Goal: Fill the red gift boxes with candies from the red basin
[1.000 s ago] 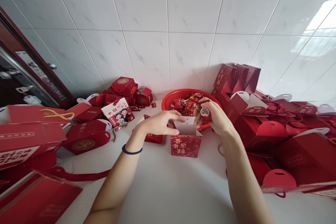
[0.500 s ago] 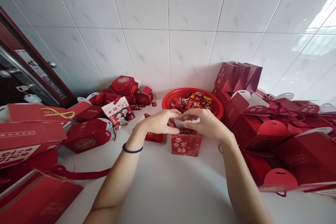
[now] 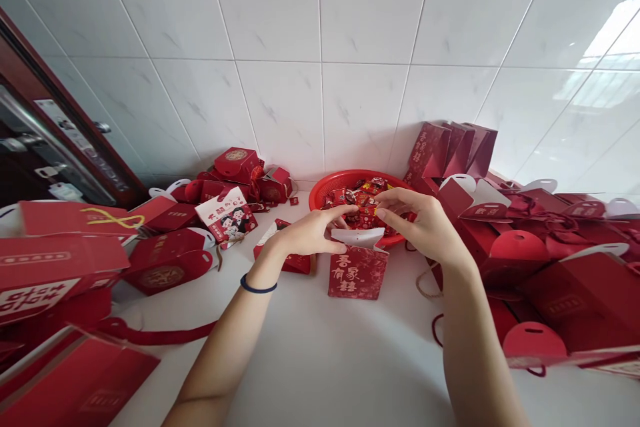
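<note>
A small dark red paper gift box with pale Chinese lettering stands on the white tabletop in front of me. Its top is loose, and a white inner flap sticks up at the back. My left hand grips the box's upper left edge, thumb at the front and fingers behind. Farther back and to the right, my right hand is over the near rim of a red plastic basket. Its thumb and forefinger are slightly apart beside the wrapped candies; the other fingers are partly hidden.
Finished-looking red boxes and an illustrated white-and-red box stand at the left. A small red box lies behind my left wrist. Several open red boxes crowd the right. A tiled wall rises behind.
My right hand has left the box opening and moved right and up to the candy basket. The box's front now leans differently, with its white flap raised. My left hand stays at the box.
</note>
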The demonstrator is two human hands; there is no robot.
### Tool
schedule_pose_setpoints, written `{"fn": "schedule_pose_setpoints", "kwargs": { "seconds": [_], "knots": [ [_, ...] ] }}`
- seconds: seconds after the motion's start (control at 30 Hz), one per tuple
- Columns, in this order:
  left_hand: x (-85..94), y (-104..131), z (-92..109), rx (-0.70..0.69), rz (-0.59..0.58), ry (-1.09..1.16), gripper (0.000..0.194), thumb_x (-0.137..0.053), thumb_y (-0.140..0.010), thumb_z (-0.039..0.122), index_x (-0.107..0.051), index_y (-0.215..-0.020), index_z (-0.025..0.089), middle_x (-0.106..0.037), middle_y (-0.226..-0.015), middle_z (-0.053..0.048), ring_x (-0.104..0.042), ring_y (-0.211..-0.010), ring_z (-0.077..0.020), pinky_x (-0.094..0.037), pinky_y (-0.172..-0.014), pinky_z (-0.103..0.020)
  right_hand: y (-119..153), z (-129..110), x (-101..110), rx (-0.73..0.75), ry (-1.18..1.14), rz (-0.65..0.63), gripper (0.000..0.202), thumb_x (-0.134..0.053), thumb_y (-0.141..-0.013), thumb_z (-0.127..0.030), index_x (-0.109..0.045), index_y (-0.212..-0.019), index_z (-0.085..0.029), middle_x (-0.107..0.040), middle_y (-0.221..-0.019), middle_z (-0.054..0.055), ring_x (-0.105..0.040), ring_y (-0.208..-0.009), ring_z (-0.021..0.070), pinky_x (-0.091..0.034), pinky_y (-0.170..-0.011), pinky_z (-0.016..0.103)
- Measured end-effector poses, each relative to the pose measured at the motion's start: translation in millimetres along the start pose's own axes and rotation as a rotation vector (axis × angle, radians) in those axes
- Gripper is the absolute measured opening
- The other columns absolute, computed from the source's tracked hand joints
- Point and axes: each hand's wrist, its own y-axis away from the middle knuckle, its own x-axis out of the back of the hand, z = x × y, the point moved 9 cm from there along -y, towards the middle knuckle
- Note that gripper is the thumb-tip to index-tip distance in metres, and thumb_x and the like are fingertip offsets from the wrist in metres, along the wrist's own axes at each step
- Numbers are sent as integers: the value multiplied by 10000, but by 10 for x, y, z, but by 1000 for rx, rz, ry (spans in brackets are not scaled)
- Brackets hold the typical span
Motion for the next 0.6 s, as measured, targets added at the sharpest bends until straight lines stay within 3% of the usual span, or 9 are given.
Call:
{"fn": "schedule_pose_setpoints", "kwargs": {
  "seconds": [0.17, 0.33, 0.5, 0.6],
  "knots": [
    [14, -62, 74, -107, 56, 3, 265, -649, -819, 168, -775, -1052, 192, -788, -979, -38, -716, -854, -203, -519, -733, -276, -3, 172, -33, -82, 65, -70, 330, -691, -861, -391, -705, -1137, -211, -745, -1093, 70, -701, -913, 224, -577, -849, 380],
    [347, 40, 146, -145, 325, 137, 258, -666, -843, 266, -763, -1063, 172, -782, -984, -58, -712, -885, -211, -545, -784, -295, -10, 232, -137, -144, -27, -167, 524, -769, -799, -428, -666, -1274, -234, -716, -1232, 86, -702, -1027, 275, -584, -911, 444],
    [536, 152, 186, -176, 492, 310, 287, -721, -834, 350, -744, -1052, 164, -768, -1032, -69, -709, -889, -202, -556, -727, -266, -12, 167, -295, -179, -410, -250, 410, -742, -832, -496, -748, -1114, -198, -774, -1012, 71, -735, -921, 260, -631, -780, 394],
    [542, 158, 205, -165, 489, 402, 334, -745, -819, 378, -717, -1076, 167, -766, -988, -63, -712, -831, -188, -561, -675, -248, -16, 166, -287, -190, -505, -221, 398, -781, -799, -490, -777, -1057, -186, -781, -948, 68, -739, -857, 234, -628, -729, 345]
  ]
}}
